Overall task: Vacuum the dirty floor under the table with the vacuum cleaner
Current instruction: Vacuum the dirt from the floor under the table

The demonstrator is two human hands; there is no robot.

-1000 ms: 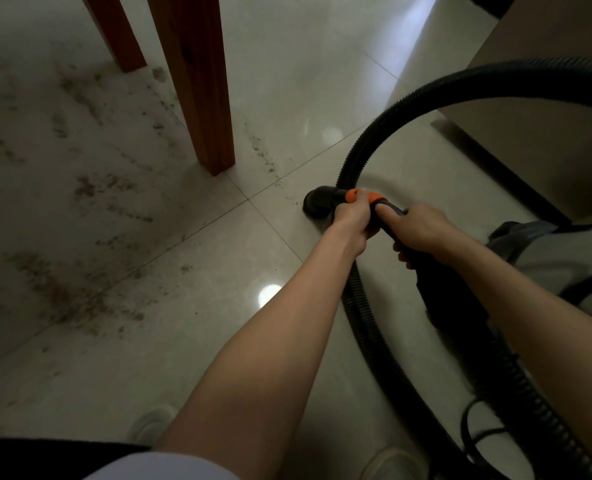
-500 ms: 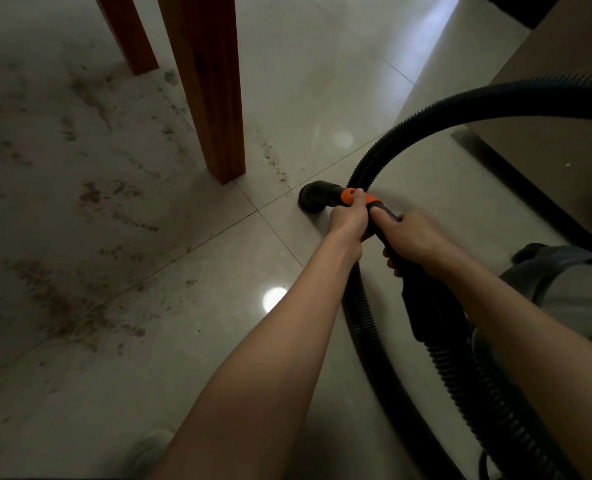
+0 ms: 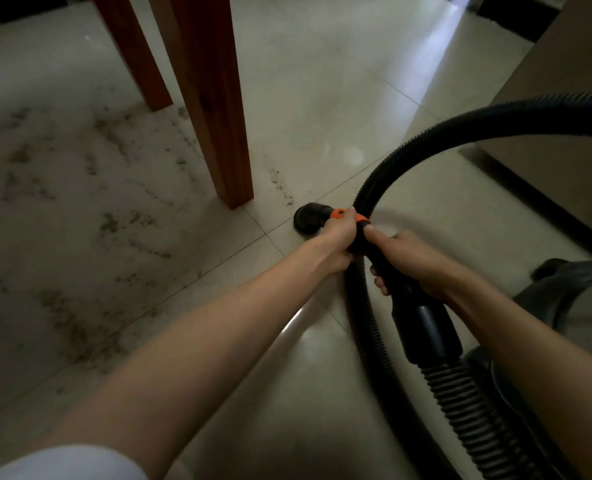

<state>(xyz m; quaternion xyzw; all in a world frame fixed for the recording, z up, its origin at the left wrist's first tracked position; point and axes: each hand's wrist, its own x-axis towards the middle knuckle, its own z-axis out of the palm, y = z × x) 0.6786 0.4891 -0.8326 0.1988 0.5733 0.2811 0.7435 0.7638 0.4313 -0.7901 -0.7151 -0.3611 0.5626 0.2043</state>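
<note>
Landmark: the near table leg (image 3: pixel 215 109), wooden, standing on the tiled floor (image 3: pixel 322 98).
Sleeve: a white sleeve (image 3: pixel 66 462) at the bottom edge, nearest of all.
Hose: black ribbed hose (image 3: pixel 467 403) runs up from the lower right into a rigid black wand (image 3: pixel 422 323), then loops high on the right, well apart from the leg.
Vacuum body: grey body (image 3: pixel 571 296) at the right edge, far to the right of the leg and partly cut off.
Right hand: right hand (image 3: pixel 412 261) wraps the wand from the right, fingers curled under it, thumb laid along the top.
Left hand: left hand (image 3: pixel 339 237) clenches the orange collar (image 3: pixel 337 213) just ahead of the right hand.
Nozzle: round black nozzle (image 3: pixel 310 218) sits on or just over the floor, just right of the leg's foot.
Dirt: a thin trail (image 3: pixel 282 188) lies between nozzle and leg; most dirt (image 3: pixel 80 320) spreads left of the leg, under the table.
Second leg: another leg (image 3: pixel 135 53) stands behind, to the left.
Handling: the wand looks stiff and light, best held as now, two hands near the head; the hose looks springy and likely to drag or snag on the leg.
</note>
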